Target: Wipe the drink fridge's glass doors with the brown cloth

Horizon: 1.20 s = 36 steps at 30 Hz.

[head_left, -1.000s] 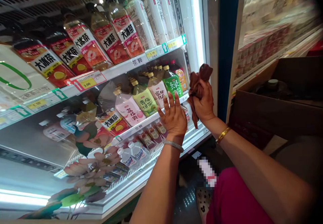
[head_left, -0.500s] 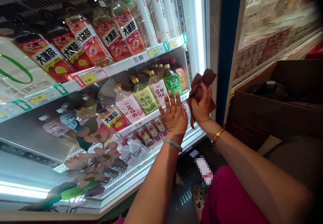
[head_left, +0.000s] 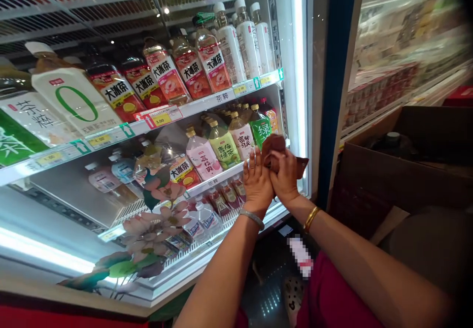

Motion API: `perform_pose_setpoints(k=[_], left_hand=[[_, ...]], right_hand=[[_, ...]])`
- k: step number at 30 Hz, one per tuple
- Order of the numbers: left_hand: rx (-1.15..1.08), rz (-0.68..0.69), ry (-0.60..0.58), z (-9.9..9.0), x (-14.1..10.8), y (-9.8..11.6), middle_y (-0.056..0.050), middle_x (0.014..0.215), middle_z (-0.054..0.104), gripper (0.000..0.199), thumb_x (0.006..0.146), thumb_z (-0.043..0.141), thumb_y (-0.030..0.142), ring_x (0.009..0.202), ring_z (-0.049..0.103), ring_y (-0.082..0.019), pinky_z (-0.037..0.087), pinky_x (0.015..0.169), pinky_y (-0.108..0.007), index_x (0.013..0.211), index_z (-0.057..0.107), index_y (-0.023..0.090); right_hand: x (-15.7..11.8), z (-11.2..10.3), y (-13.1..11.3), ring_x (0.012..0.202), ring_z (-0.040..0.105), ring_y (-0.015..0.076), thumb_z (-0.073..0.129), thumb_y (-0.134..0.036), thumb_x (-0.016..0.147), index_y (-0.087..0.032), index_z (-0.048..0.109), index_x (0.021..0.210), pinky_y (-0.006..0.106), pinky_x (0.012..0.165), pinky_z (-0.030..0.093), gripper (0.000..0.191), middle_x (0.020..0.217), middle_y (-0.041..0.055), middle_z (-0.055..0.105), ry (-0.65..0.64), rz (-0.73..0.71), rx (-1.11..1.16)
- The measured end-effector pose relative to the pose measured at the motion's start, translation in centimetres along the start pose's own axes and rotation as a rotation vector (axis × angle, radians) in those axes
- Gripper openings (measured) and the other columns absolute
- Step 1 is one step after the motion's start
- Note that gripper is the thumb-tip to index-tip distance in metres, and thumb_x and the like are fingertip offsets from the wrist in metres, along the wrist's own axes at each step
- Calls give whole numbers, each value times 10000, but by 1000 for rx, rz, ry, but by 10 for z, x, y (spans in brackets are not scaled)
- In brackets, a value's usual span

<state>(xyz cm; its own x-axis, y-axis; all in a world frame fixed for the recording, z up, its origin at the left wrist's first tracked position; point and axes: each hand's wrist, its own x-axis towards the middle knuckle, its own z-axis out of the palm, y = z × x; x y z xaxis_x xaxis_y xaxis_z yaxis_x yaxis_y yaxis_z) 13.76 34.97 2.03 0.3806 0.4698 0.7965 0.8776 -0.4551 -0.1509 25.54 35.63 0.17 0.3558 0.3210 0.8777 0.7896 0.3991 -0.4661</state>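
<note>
My left hand [head_left: 258, 185], with a pale bangle at its wrist, has its fingers stretched out and lies flat against the glass of a lit drinks cooler. Beside it, touching or nearly so, my right hand [head_left: 285, 178] has its fingers wrapped round a crumpled brown cloth [head_left: 275, 148]. The cloth lies against the glass at the cooler's right side. Behind the glass, near my hands, stand a green-labelled bottle [head_left: 260, 127], a peach-labelled bottle [head_left: 242, 137] and a light green bottle [head_left: 223, 146].
Larger bottles line the upper shelf [head_left: 199, 105]. A flower decal [head_left: 151, 229] covers the lower glass. On the right are an open cardboard box [head_left: 406, 155] with a dark bottle inside and a second display of packed goods [head_left: 384, 91]. My shoe [head_left: 293, 293] is on the dark floor.
My right hand has moved left and down with the cloth, up beside my left hand. The view has shifted, so the cooler's contents appear further right and lower.
</note>
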Motion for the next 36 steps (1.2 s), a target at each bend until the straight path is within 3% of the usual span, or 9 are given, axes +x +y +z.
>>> perform_pose_setpoints(k=[4,8,14,18,21,24,28,32,36], left_hand=[[24,-19,-25,-6,-32,-18,-130,1709,286,653,1026,440,207,1633,178,-216,101,1365,-469,1661,298,147],[66,-37,-26,-18,-51,-39,-102,1706,312,670,1028,457,226,1632,189,-204,97,1363,-449,1671,274,189],[105,-68,-74,-32,-61,-62,-136,1713,295,710,995,514,241,1628,237,-243,131,1359,-493,1664,289,161],[126,-109,-66,-44,-66,-66,-143,1714,284,686,1008,488,238,1633,209,-250,95,1354,-528,1662,296,164],[115,-156,-53,-51,-63,-64,-121,1725,259,655,1024,457,242,1642,142,-254,27,1343,-560,1659,308,184],[91,-188,-73,-55,-58,-64,-104,1737,218,666,1024,462,254,1646,82,-259,-15,1335,-571,1665,291,198],[92,-208,-126,-61,-65,-76,-142,1741,171,738,984,540,273,1644,87,-292,-10,1334,-574,1668,281,175],[114,-147,-134,-68,-80,-91,-151,1728,218,723,989,525,259,1641,121,-273,-18,1335,-555,1666,288,172],[131,-123,-98,-72,-89,-95,-126,1728,234,691,1011,481,243,1642,104,-251,-35,1335,-547,1669,279,177]], right_hand=[[-10,-12,-7,1253,552,295,636,-254,868,-269,644,1220,495,1090,493,352,1352,119,547,-115,-109,29],[-8,-12,-9,1284,507,344,616,-246,874,-199,596,1289,567,1076,476,419,1377,188,489,-81,-75,19],[-35,5,-61,1331,505,310,648,-251,898,-276,627,1332,507,1122,462,435,1445,130,490,-232,-228,51],[-29,-1,-52,1287,533,306,641,-216,881,-276,672,1273,505,1104,484,398,1392,121,526,-274,-273,65],[-11,-4,-42,1321,501,353,649,-252,876,-236,635,1327,577,1118,460,452,1425,165,485,-185,-202,51],[-9,0,-58,1367,468,387,669,-313,886,-220,548,1455,619,1143,431,589,1468,194,442,-151,-171,36],[-33,5,-84,1362,491,352,636,-299,918,-229,512,1517,569,1155,456,616,1483,184,453,-290,-344,91],[-41,-2,-65,1305,543,305,627,-322,934,-251,633,1412,495,1114,504,483,1416,135,549,-387,-540,172],[-25,-5,-47,1322,522,332,667,-312,916,-281,648,1398,556,1119,478,483,1442,134,534,-328,-459,111]])
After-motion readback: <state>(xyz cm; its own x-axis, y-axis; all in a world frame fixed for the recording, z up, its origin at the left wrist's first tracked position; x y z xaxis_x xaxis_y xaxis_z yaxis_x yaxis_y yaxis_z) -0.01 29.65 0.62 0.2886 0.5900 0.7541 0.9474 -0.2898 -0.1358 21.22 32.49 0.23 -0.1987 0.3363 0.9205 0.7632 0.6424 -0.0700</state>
